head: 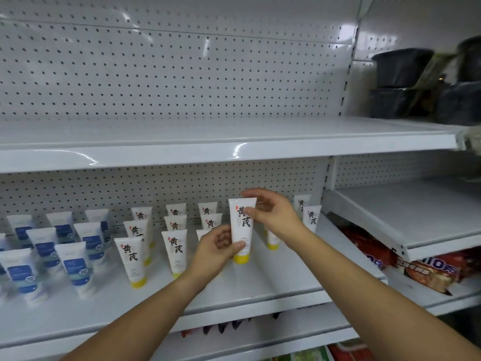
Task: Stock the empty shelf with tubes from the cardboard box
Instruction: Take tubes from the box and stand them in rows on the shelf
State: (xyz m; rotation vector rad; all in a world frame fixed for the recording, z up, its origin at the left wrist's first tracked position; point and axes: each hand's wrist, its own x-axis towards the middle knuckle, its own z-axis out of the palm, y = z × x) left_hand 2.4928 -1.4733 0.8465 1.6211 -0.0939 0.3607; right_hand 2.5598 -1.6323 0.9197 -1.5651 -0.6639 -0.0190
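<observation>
Evidently placing; left hand [213, 250] grips the tube [239, 231] near its yellow cap, right hand [276, 214] pinches its top, upright over the shelf [286, 272]; next, likely, set it cap-down in the gap beside the rows [177, 250].

The centre tube [240, 233] is white with black characters, a small red seal and a yellow cap. The left tubes [75, 269] are white with blue labels. The pegboard [156, 74] is white with dark dots. At the upper right the tubs [400, 69] are dark grey. At the right the packets [426, 269] are red.
</observation>
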